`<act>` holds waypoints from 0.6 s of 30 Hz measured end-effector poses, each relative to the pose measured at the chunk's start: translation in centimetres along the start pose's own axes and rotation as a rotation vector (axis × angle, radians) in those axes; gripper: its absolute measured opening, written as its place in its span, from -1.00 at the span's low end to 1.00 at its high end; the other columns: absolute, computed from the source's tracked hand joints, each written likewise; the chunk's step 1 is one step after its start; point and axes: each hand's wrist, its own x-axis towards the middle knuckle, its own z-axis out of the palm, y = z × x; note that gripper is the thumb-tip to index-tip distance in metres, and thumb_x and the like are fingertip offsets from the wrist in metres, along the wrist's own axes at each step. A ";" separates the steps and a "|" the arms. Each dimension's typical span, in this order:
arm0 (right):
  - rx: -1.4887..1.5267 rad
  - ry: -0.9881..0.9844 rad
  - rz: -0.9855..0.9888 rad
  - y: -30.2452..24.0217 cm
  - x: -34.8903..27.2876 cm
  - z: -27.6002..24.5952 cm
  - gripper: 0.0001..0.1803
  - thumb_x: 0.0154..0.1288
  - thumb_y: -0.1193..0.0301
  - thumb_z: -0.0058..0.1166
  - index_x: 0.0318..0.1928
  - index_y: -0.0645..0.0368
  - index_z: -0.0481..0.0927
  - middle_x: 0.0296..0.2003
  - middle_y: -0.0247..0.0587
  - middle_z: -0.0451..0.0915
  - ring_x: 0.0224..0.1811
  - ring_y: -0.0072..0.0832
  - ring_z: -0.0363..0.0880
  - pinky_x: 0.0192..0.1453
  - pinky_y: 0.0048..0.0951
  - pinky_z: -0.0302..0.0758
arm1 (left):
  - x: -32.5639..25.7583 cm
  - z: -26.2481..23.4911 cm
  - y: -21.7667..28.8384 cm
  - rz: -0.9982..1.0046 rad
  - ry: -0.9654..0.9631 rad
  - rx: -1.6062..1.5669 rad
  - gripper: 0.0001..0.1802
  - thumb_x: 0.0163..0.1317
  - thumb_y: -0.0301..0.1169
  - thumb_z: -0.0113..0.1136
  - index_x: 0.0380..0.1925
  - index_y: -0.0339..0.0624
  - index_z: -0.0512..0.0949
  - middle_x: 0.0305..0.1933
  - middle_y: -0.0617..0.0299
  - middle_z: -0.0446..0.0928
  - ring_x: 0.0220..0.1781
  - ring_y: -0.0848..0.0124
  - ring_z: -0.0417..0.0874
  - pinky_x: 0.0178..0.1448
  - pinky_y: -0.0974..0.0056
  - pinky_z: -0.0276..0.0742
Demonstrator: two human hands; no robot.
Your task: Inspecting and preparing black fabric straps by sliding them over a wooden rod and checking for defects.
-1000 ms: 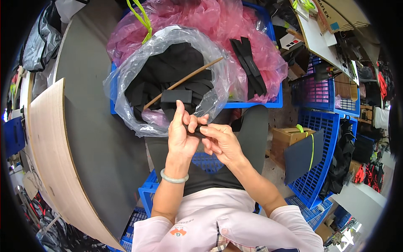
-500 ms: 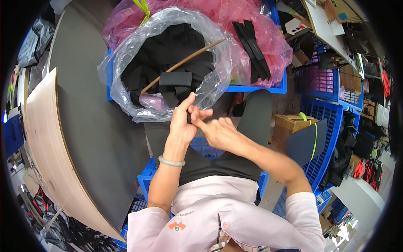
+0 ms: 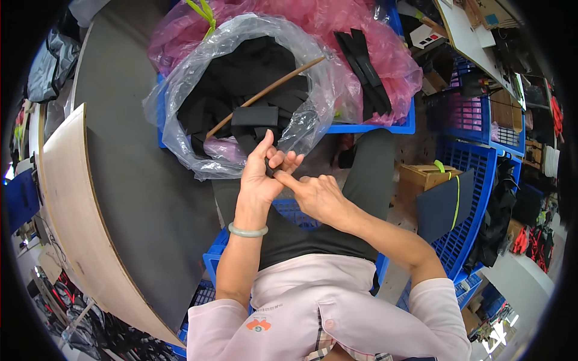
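Observation:
My left hand point(image 3: 259, 177), palm up with fingers curled, holds a small black piece point(image 3: 269, 169), mostly hidden by the fingers; its exact kind cannot be made out. My right hand point(image 3: 319, 195) has its fingers bent, and its extended fingertip presses at the black piece in the left palm. Just beyond my hands is a clear plastic bag point(image 3: 188, 153) with its mouth rolled open, full of black fabric strips point(image 3: 241, 69). A flat black rectangular piece point(image 3: 255, 116) rests on them, near a thin wooden stick point(image 3: 265, 91) lying across the heap.
A pink plastic bag point(image 3: 397, 66) with black straps point(image 3: 364, 72) on it fills the blue crate point(image 3: 394, 128). To the left stand a dark grey surface point(image 3: 138, 180) and a curved wooden board point(image 3: 75, 180). Blue crates point(image 3: 466, 204) and a cardboard box point(image 3: 418, 175) are at right.
My hands stay together in nearly the same place. The right fingertip has shifted slightly down along the left palm, and the left fingers have curled a little. The whole view has shifted slightly.

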 end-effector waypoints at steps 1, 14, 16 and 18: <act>-0.001 0.003 -0.003 0.2 0.0 -0.1 -0.51 0.12 0.52 -0.07 0.11 -0.09 0.36 -0.68 -0.02 0.51 -0.67 -0.12 0.55 -0.63 -0.16 0.41 | -0.1 0.2 0.0 -0.022 0.011 -0.002 -0.47 0.22 -0.14 0.20 -0.83 -0.01 0.23 -0.84 0.32 0.17 -0.53 0.34 0.48 0.09 -0.03 0.50; -0.150 0.058 -0.037 0.3 7.1 1.4 -0.88 -0.03 0.50 0.04 -0.40 0.19 0.54 -0.60 -0.14 0.59 -0.54 -0.23 0.63 -0.53 -0.23 0.52 | 2.4 -0.1 1.6 0.254 -0.143 0.215 -0.51 0.28 -0.17 0.10 -0.79 0.01 0.23 -0.86 0.28 0.19 -0.34 0.07 0.67 -0.05 0.08 0.51; -0.111 0.061 -0.077 0.0 8.5 1.1 -0.88 -0.01 0.49 0.03 -0.39 0.21 0.53 -0.59 -0.12 0.59 -0.51 -0.21 0.64 -0.49 -0.20 0.54 | 2.1 0.3 3.5 0.153 -0.189 0.155 -0.51 0.27 -0.14 0.11 -0.79 0.00 0.25 -0.83 0.24 0.24 -0.28 0.07 0.66 0.02 0.04 0.49; -0.004 -0.020 -0.103 0.1 10.2 0.0 -0.86 0.03 0.46 0.00 -0.35 0.21 0.53 -0.54 -0.07 0.60 -0.37 -0.14 0.64 -0.37 -0.14 0.56 | 1.9 0.5 5.2 0.134 -0.039 0.105 -0.51 0.25 -0.11 0.14 -0.80 -0.01 0.28 -0.78 0.23 0.32 -0.25 0.07 0.64 0.06 -0.01 0.46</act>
